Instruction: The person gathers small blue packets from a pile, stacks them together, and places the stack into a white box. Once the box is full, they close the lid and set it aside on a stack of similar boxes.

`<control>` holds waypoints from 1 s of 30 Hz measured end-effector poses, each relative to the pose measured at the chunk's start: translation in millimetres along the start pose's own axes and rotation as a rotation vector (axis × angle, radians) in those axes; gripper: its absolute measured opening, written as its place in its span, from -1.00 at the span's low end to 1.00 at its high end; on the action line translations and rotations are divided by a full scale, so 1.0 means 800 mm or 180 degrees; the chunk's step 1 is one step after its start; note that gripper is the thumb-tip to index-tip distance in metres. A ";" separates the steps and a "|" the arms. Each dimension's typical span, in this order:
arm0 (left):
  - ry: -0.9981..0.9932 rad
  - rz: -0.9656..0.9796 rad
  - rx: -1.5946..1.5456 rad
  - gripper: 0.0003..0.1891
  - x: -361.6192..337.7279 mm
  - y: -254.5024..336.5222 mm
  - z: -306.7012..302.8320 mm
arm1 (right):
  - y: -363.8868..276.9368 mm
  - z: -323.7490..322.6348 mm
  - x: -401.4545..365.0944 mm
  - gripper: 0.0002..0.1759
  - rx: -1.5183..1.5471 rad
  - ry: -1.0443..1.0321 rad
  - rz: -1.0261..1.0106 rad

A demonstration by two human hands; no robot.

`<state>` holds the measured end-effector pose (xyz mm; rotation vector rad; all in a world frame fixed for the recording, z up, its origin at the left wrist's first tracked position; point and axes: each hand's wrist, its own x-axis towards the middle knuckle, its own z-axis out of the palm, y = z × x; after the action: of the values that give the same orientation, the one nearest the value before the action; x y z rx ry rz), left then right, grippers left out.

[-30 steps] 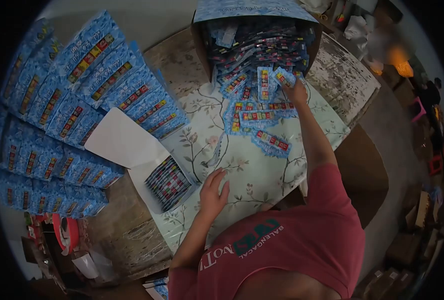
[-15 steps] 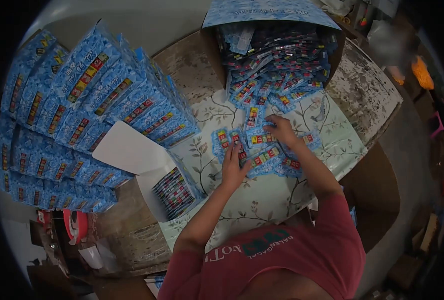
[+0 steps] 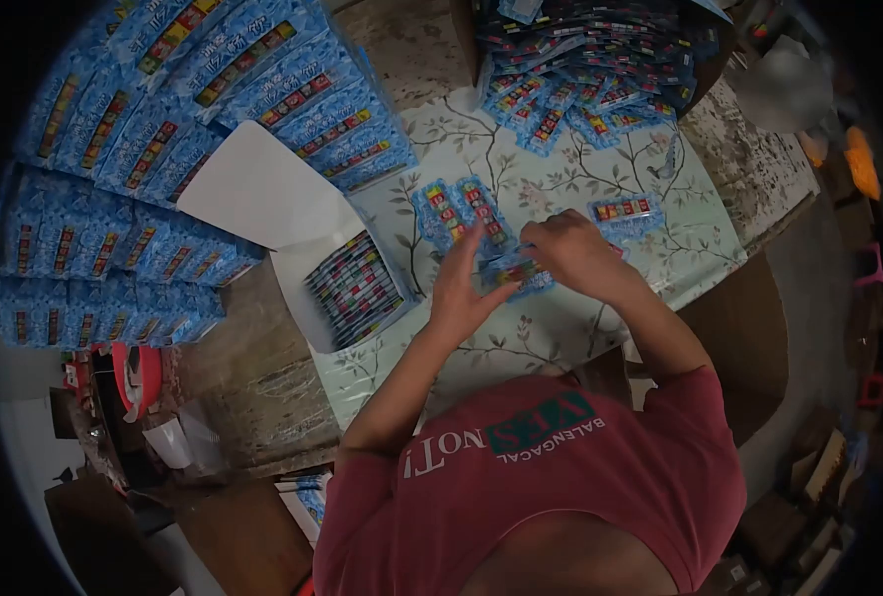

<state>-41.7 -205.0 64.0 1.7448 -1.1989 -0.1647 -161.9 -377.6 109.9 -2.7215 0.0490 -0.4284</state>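
Observation:
Blue packets with coloured labels (image 3: 441,214) lie on the floral tablecloth (image 3: 471,149). My left hand (image 3: 461,288) has its fingers spread, its thumb at the near packets (image 3: 531,283). Over the right side of these packets, my right hand (image 3: 572,253) is bent with the fingertips together; what is between them cannot be made out. One more packet (image 3: 622,210) lies to the right. To the left of my left hand stands an open white-lidded box (image 3: 357,293) filled with rows of packets.
Stacked blue boxes (image 3: 312,99) rise at the left. A large carton (image 3: 715,70) at the back spills a heap of packets (image 3: 580,74) onto the cloth. A red round object (image 3: 138,377) is at the lower left, beyond the worn table edge.
The view has shifted, so the table contents sit higher in the frame. The packets under my hands are now gathered closer together, and my left hand has moved off the left packets with its thumb spread.

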 end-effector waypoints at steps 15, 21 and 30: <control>-0.0544 -0.1895 -0.1500 -0.82 -0.097 -0.026 0.003 | 0.063 0.082 0.000 -0.74 0.0454 -0.0894 0.0619; 0.0891 -0.2658 -0.4347 -0.82 -0.076 -0.011 0.004 | -0.002 0.120 0.008 -0.72 0.3944 -0.0353 0.2194; -0.0317 -0.1576 -0.0722 -0.80 -0.100 -0.033 -0.076 | 0.058 0.193 0.121 -0.23 0.0175 -0.0010 0.0592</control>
<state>-30.0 -103.7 44.8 1.8140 -0.7597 -0.6619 -21.7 -373.2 -15.2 -2.6334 0.2825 -0.3654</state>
